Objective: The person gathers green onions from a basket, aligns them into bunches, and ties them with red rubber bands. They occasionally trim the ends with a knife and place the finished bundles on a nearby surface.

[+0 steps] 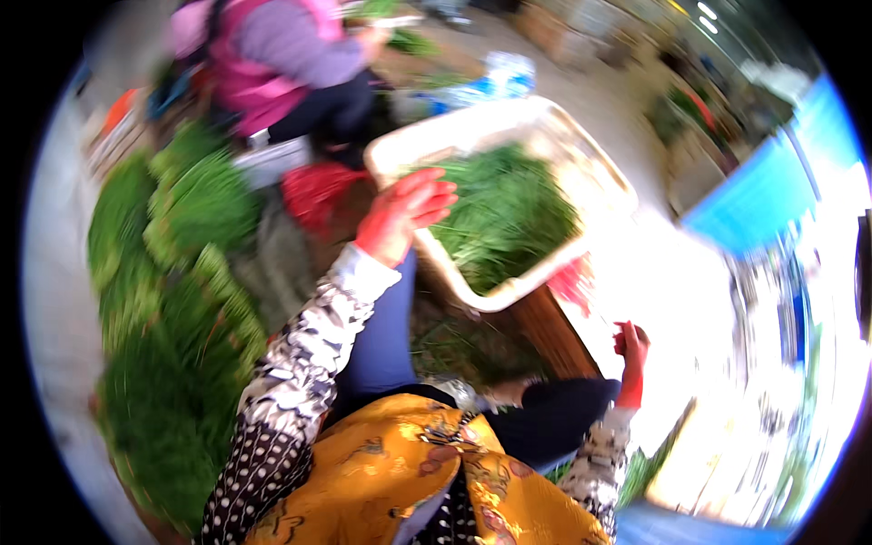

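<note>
A red glove covers my left hand [409, 211], which is beside the left rim of a white plastic crate [501, 300]; its fingers are extended and partly apart, with nothing seen in them. Long thin green leafy vegetables [504, 211] lie inside the crate. My right hand [632, 347], also in a red glove, is off to the lower right of the crate, its fingers curled; whether it holds something small cannot be made out. Below the crate, a brown wooden box or board [558, 334] shows near my knees.
Bundles of green leafy vegetables [197, 204] are piled along the left. A co-worker in a pink vest [272, 75] sits at the upper left. A red plastic bag [317, 197] lies left of the crate. A blue container [756, 191] stands at the right.
</note>
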The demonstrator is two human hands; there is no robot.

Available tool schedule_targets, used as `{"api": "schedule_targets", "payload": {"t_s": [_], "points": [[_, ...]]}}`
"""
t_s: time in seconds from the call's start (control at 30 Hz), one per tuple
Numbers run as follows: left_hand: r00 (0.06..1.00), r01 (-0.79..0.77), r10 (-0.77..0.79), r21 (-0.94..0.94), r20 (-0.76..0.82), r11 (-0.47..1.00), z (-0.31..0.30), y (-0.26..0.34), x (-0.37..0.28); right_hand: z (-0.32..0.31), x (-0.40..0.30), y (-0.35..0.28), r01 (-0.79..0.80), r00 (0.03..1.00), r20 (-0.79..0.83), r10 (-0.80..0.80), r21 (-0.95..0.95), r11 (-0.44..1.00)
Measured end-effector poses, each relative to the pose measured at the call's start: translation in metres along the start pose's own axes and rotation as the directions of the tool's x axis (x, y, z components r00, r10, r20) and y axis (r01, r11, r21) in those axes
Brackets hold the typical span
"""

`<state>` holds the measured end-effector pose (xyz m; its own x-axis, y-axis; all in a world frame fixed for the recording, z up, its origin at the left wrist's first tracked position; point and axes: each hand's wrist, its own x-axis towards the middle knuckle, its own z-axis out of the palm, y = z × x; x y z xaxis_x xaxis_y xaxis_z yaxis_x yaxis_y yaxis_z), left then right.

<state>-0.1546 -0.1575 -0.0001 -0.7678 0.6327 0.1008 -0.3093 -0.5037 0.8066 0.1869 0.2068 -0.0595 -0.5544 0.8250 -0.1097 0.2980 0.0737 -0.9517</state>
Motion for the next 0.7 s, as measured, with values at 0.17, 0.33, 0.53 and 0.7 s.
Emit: {"api": "schedule_targets", "payload": {"t_s": [0.17, 0.33, 0.53, 0.7], "points": [[0.951, 0.305, -0.304, 0.021, -0.058, 0.952, 0.026, -0.027, -0.004, -0.03, -0.051, -0.009, -0.145, 0.975, -0.179, 0.132, -0.065, 0.987], [0.897, 0.442, -0.44, 0.094, -0.038, 0.892, 0.062, -0.073, -0.009, -0.006, -0.031, 0.024, 0.048, 0.996, 0.081, -0.022, -0.33, 0.943], [0.864, 0.503, -0.501, 0.092, -0.043, 0.86, 0.076, -0.093, -0.013, 0.077, -0.022, 0.018, 0.043, 0.998, 0.068, 0.011, -0.745, 0.666], [0.86, 0.509, -0.508, 0.127, -0.046, 0.851, 0.055, -0.089, -0.018, 0.102, -0.037, 0.053, -0.008, 0.95, -0.227, -0.214, -0.704, 0.71]]}}
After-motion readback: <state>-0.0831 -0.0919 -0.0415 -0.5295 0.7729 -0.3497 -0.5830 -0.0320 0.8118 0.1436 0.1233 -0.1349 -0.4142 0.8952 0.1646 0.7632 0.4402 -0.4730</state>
